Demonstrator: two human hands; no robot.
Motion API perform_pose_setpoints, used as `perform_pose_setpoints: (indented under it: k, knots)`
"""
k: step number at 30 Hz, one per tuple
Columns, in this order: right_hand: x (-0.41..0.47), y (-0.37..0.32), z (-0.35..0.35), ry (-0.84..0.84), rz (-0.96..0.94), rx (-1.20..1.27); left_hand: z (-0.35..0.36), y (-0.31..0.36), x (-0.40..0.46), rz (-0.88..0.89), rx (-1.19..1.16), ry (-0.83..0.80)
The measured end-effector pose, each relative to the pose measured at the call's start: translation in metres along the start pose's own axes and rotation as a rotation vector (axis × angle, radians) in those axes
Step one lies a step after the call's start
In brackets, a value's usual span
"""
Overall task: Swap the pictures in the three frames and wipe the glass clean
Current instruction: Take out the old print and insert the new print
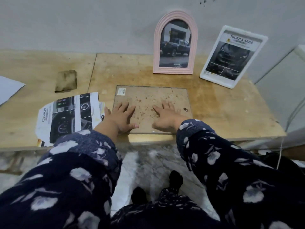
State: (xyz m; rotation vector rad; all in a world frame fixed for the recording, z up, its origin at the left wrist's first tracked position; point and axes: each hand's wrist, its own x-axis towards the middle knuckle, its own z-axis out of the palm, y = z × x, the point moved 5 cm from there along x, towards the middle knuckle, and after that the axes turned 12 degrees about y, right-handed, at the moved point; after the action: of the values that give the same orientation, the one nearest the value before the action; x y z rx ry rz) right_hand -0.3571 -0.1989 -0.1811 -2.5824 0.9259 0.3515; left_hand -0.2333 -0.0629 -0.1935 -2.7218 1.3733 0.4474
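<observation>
On the worktop (214, 109), both hands, left (121, 115) and right (166, 115), press flat with straight fingers on a face-down frame (148, 98); two frames, pink (175, 43) and white (232, 57), stand beyond.

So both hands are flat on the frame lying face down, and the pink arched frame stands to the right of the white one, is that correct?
Not quite: the head view shows the pink arched frame standing to the left of the white one. Both the left hand and right hand do lie flat on the face-down frame.
</observation>
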Motion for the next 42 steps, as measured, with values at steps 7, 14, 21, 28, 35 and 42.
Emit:
perform_pose_setpoints:
  k: [7, 14, 21, 28, 35, 42]
  knots:
    - [0.014, -0.055, 0.016, 0.031, -0.174, -0.048, -0.006, -0.053, -0.022, -0.057, 0.043, 0.017]
    - [0.018, -0.061, 0.025, -0.005, -0.184, -0.124, -0.011, -0.044, -0.024, -0.110, -0.044, 0.069]
    - [0.015, -0.049, 0.033, 0.049, -0.211, -0.062, -0.006, -0.044, -0.023, -0.134, -0.096, 0.066]
    - [0.003, 0.009, 0.007, 0.314, -0.015, -0.036, 0.015, -0.072, -0.046, -0.360, -0.296, 0.233]
    - [-0.012, 0.072, -0.010, 0.408, 0.209, -0.091, 0.008, -0.055, -0.034, -0.360, -0.214, 0.231]
    - [-0.018, 0.082, -0.005, 0.384, 0.350, 0.167, 0.006, -0.054, -0.030, -0.419, -0.261, 0.281]
